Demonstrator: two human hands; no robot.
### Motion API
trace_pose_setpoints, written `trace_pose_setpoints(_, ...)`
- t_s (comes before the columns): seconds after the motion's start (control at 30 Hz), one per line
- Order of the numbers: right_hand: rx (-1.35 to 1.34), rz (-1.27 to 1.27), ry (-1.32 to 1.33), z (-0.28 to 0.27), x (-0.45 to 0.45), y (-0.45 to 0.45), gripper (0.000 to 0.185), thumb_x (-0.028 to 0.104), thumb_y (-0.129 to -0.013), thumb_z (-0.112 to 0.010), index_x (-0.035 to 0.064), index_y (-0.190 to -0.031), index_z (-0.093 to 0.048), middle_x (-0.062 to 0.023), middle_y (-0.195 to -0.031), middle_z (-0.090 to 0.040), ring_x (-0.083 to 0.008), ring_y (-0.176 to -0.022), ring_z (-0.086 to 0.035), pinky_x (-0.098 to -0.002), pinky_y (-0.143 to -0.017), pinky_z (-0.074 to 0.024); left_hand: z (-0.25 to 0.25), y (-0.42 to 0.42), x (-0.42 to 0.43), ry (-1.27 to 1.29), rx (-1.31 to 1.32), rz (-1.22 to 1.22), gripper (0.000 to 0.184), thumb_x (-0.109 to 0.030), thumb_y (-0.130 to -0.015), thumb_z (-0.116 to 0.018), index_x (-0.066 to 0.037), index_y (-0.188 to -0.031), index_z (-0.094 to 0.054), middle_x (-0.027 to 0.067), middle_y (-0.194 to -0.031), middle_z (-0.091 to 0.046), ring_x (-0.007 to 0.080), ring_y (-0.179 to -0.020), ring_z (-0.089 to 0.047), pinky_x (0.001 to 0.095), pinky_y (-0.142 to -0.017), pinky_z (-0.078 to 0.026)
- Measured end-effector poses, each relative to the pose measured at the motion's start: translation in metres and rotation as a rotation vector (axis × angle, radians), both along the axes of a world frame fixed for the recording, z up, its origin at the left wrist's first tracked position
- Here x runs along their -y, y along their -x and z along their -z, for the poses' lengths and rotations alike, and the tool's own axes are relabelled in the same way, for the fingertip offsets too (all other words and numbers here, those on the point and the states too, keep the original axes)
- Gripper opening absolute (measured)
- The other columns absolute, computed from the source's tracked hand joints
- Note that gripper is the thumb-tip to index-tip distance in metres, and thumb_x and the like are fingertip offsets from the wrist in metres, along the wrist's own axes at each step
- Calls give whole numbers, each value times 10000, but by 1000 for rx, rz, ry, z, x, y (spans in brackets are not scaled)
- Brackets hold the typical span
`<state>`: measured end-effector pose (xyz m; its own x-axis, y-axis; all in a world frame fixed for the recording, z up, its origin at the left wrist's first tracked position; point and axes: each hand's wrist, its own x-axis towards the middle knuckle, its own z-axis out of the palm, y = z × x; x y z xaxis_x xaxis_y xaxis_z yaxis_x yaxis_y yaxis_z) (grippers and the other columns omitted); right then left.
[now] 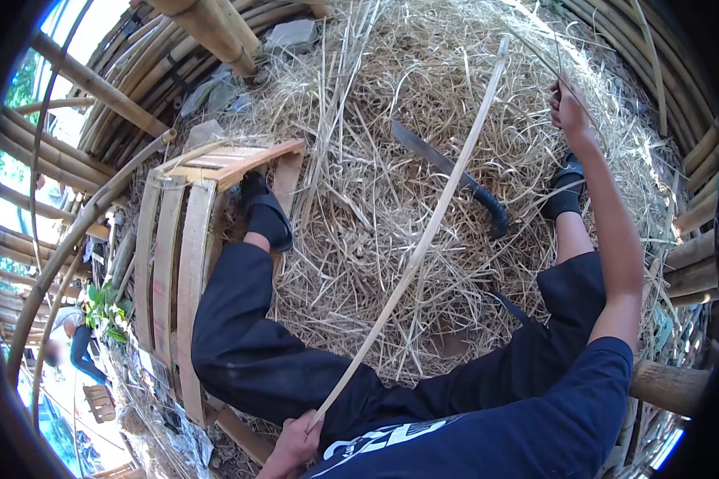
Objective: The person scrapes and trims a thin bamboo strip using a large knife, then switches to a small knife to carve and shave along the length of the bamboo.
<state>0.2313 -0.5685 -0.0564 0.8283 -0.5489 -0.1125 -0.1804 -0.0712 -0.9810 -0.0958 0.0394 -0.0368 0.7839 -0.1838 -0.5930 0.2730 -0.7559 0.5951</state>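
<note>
My left hand [297, 441], at the lower left by my thigh, is closed round the near end of a long pale bamboo strip [433, 227]. The strip slants up and away across my lap, over the straw. Out at the upper right, my right hand [568, 106] is closed on a thin dark strip [539, 56], whose end comes close to the bamboo strip's far tip. Whether the two join there I cannot tell. Between my feet a machete [430, 152] with a black curved handle [490, 210] lies on the straw, the bamboo strip passing above it.
Dry straw and shavings [359, 239] cover the ground. A slatted wooden crate [168, 271] stands beside my left leg, with my foot against it. Bamboo poles [96, 88] form walls around me. Another person [76, 339] is outside at the lower left.
</note>
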Motion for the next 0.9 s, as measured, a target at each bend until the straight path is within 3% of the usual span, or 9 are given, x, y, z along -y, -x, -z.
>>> trace_pose_setpoints(0.03,56,80,-56,-16,-33,6,445,504,-970,-436,72,-877,-488,53,-580,-389,-22,-396,-280,-208,-346,-233,-3,-3,2,-4,-30,9,245,-211,-941,-544,-36,-773,-508,172,-561,-495,386,-563,-568,394,-503,-427)
trace_pose_setpoints(0.2,-634,-302,36,-42,-64,40,449,497,-955,-465,57,-873,-503,36,-583,-411,-33,-417,-320,-213,-352,-270,-15,-16,11,12,-163,-26,361,-288,-982,-491,-7,-756,-505,135,-544,-439,225,-468,-433,353,-508,-392)
trace_pose_setpoints(0.3,-562,-179,491,-38,-87,64,438,484,-958,-455,66,-853,-534,32,-587,-411,-78,-409,-356,-259,-364,-314,-17,-19,11,83,-228,-81,408,-321,-990,-485,-1,-736,-472,67,-540,-385,128,-521,-367,325,-505,-364)
trace_pose_setpoints(0.47,-575,-255,440,-61,-102,95,354,419,-972,-435,92,-877,-530,46,-534,-373,-58,-374,-327,-240,-340,-268,-5,-18,-2,325,-422,-162,426,-354,-998,-476,-53,-698,-442,-35,-576,-367,72,-546,-351,278,-494,-332)
trace_pose_setpoints(0.53,-279,-428,-160,-85,-102,107,382,470,-972,-448,120,-830,-509,54,-553,-407,-27,-395,-320,-208,-344,-228,0,-17,-7,364,-430,-155,419,-378,-1001,-463,-87,-700,-446,-63,-595,-379,51,-547,-350,253,-483,-316)
trace_pose_setpoints(0.6,269,-194,-417,-104,-122,109,372,385,-1022,-346,90,-826,-459,72,-543,-350,-41,-387,-272,-218,-361,-212,2,-18,-5,457,-514,-211,406,-379,-1005,-453,-102,-709,-447,-66,-592,-368,43,-540,-349,230,-479,-310)
trace_pose_setpoints(0.67,401,-30,-715,-114,-128,104,370,367,-1030,-306,94,-815,-432,70,-553,-333,-49,-407,-275,-220,-380,-230,-2,-19,-1,516,-529,-235,399,-390,-1008,-441,-125,-711,-420,-81,-571,-335,32,-499,-320,211,-449,-273)
trace_pose_setpoints(0.8,56,-222,-218,-100,-182,129,405,425,-1014,-302,140,-743,-398,62,-529,-338,-61,-404,-250,-251,-367,-209,-10,-21,2,583,-601,-290,393,-408,-1008,-430,-155,-713,-374,-99,-532,-290,19,-428,-242,209,-400,-192)
trace_pose_setpoints(0.9,-38,-400,-101,-74,-210,140,376,429,-974,-472,102,-790,-485,82,-536,-343,-46,-385,-262,-232,-346,-197,-12,-18,8,575,-552,-293,386,-412,-1009,-425,-150,-728,-389,-95,-537,-297,21,-427,-255,206,-396,-204)
